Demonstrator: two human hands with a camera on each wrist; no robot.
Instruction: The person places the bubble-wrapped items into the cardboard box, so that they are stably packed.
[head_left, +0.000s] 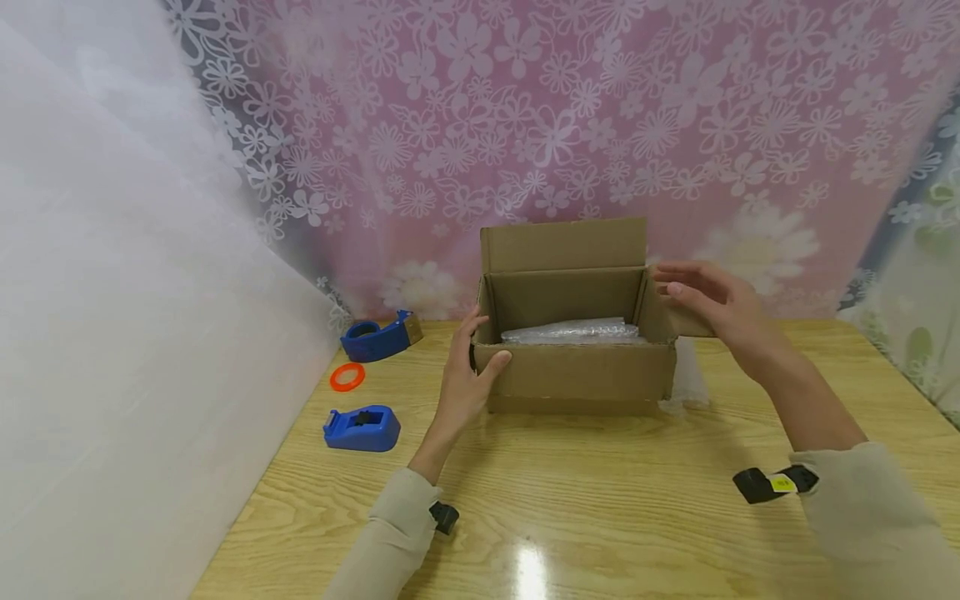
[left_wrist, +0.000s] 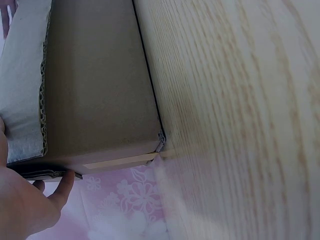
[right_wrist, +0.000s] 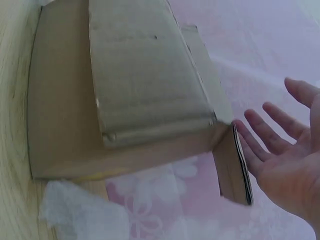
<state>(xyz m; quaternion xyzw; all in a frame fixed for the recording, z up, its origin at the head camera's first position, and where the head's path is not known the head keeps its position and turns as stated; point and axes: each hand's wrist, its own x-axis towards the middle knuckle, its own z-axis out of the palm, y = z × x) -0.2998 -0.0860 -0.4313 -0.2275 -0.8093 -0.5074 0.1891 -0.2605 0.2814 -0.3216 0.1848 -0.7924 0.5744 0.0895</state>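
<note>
An open cardboard box point(head_left: 585, 372) stands on the table, its back flap raised and its front flap folded down over the front wall. Inside lies a bubble-wrapped bundle point(head_left: 570, 332); what the wrap covers cannot be made out. My left hand point(head_left: 462, 379) grips the box's left end, thumb on the front flap and fingers around the side. At the other end my right hand point(head_left: 735, 321) has its fingers extended beside the right side flap point(right_wrist: 232, 165), which sticks outward. In the right wrist view the fingertips reach that flap's edge.
On the left of the wooden table point(head_left: 510, 500) are a blue handheld tape dispenser point(head_left: 382, 342), an orange ring point(head_left: 334, 381) and a blue desktop tape dispenser point(head_left: 384, 430). Clear plastic wrap point(head_left: 688, 379) lies right of the box. A floral curtain point(head_left: 525, 125) hangs close behind.
</note>
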